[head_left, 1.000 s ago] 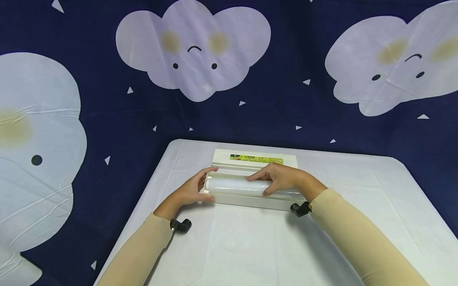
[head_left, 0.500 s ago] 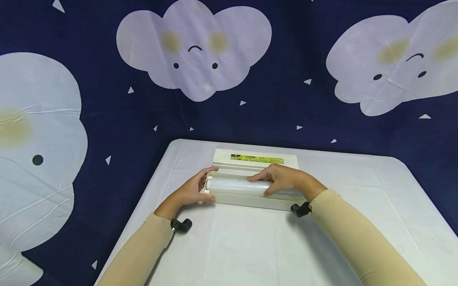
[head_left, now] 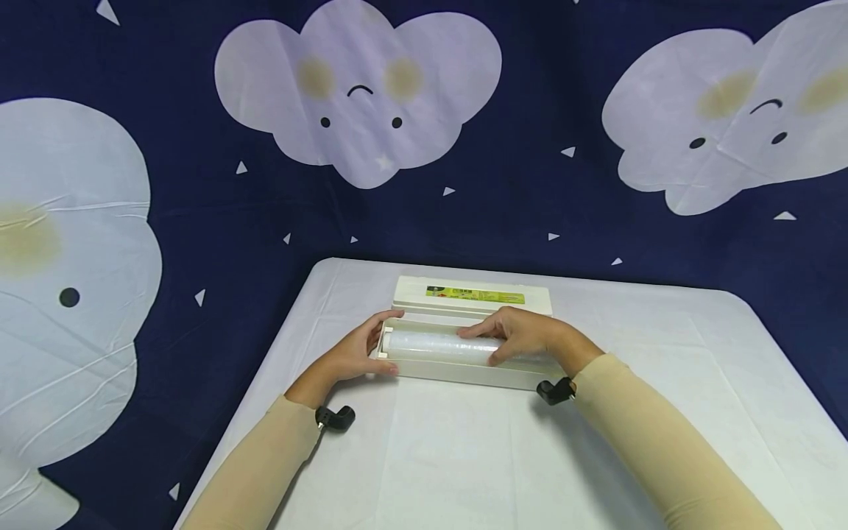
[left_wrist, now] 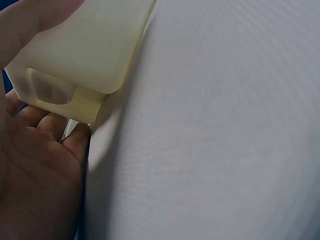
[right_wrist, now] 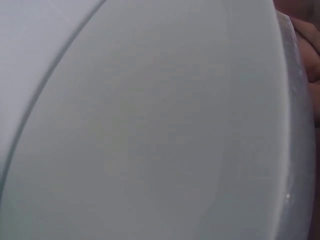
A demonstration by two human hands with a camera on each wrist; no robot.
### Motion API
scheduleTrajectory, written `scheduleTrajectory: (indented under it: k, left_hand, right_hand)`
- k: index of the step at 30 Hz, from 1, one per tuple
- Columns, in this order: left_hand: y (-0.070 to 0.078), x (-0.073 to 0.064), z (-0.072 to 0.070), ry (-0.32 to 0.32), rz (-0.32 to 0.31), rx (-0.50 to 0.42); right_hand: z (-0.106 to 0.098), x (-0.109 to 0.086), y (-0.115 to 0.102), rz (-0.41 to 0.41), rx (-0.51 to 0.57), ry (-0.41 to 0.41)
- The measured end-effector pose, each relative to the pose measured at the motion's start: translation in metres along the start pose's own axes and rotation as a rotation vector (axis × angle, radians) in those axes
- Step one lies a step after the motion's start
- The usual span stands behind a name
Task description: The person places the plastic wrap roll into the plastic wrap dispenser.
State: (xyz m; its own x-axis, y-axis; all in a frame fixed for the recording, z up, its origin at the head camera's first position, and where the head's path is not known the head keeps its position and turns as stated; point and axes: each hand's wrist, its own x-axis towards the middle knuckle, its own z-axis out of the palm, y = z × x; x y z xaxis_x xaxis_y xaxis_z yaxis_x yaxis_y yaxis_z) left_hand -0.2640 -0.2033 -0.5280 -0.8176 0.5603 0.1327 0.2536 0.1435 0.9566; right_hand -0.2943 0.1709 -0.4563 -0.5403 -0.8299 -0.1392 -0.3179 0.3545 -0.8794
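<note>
Right hand [head_left: 523, 333], nearer: thumb and fingers moderately parted, gripping the glossy whitish cylindrical film roll [head_left: 427, 344] directly beneath. Roll lies within the cream rectangular plastic box [head_left: 457, 371], long axis left to right. Left hand [head_left: 351, 355]: thumb and fingers astride, gripping the box's left end.

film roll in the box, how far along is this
Done: the lid is off, lying behind the box, and the roll lies in the box. In hand: the left hand grips the box's end while the right hand holds the roll. Left: probably letting go and fitting the lid, as the box stands open.
</note>
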Motion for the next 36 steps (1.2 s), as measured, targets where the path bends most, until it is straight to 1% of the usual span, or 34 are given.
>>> scheduleTrajectory:
  k: [8,18,23,26,28,30,33,36]
  left_hand:
    - [0.001,0.000,0.000,-0.002,0.012,-0.014]
    - [0.000,0.000,0.001,-0.001,0.001,-0.020]
    - [0.000,0.000,0.002,-0.005,0.004,-0.017]
    - [0.001,0.000,0.002,-0.005,0.010,-0.011]
    - [0.001,0.000,0.002,-0.004,0.011,-0.008]
    - [0.001,0.000,0.002,-0.002,0.014,-0.005]
    - [0.002,-0.001,0.002,0.004,0.008,-0.006]
    - [0.002,-0.002,0.002,0.007,0.002,-0.003]
  right_hand:
    - [0.001,-0.002,0.000,0.017,-0.001,0.015]
    - [0.003,-0.004,-0.001,0.042,-0.030,0.029]
    - [0.005,-0.006,-0.002,0.053,-0.073,0.051]
    - [0.004,-0.009,-0.002,0.049,-0.112,0.068]
    - [0.004,-0.012,-0.003,0.043,-0.119,0.075]
    - [0.002,-0.015,-0.003,0.036,-0.110,0.086]
    - [0.000,-0.021,-0.005,0.028,-0.069,0.107]
    - [-0.001,-0.027,-0.003,0.006,-0.033,0.150]
